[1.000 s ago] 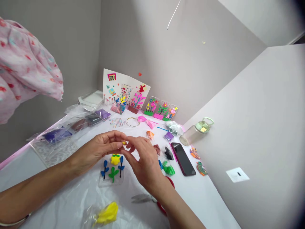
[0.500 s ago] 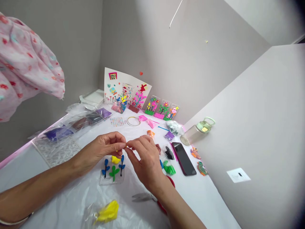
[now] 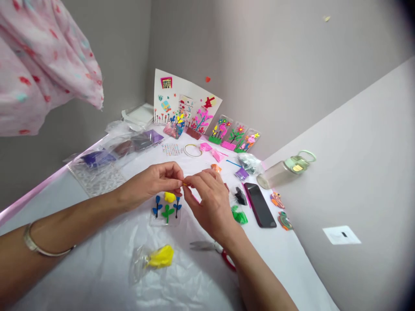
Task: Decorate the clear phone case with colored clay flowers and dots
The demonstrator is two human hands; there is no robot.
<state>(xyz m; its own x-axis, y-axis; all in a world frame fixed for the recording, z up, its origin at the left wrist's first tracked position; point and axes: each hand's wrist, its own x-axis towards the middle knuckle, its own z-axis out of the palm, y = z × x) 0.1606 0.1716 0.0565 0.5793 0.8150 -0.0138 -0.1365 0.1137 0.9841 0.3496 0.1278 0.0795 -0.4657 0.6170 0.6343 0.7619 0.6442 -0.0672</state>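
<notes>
Now both hands meet w/ fingertips together above the white table (image 3: 285, 263), pinching one tiny yellow clay bit (image 3: 184, 184) between them. Left hand (image 3: 155, 182) comes in from the near left, thumb & forefinger closed on the bit's left end; a metal bangle (image 3: 39, 247) sits on that wrist. Right hand (image 3: 212, 203) comes from the near right, thumb & forefinger closed on the other end, remaining fingers curled loosely. Bit is very small, shape can't be made out.

Just below the hands, flat on the table, lies a clear sheet (image 3: 164, 218) w/ clay flowers: a yellow bloom, two blue ones on dark stems, a green sprig in the middle. Nearer, a yellow clay lump in a plastic bag (image 3: 160, 257). Scissors (image 3: 207, 247) lie near the right forearm, red handles partly hidden under it. To the right: green clay in a bag (image 3: 239, 214), then a dark phone (image 3: 260, 210), further right a clear bottle w/ green lid (image 3: 285, 169) on its side. Far side: a decorated card (image 3: 184, 106) leaning on the wall, w/ small flower panels (image 3: 235, 134) beside it. Far left: bags of purple & brown clay (image 3: 123, 149). Pink patterned fabric (image 3: 45, 60) hangs top left
</notes>
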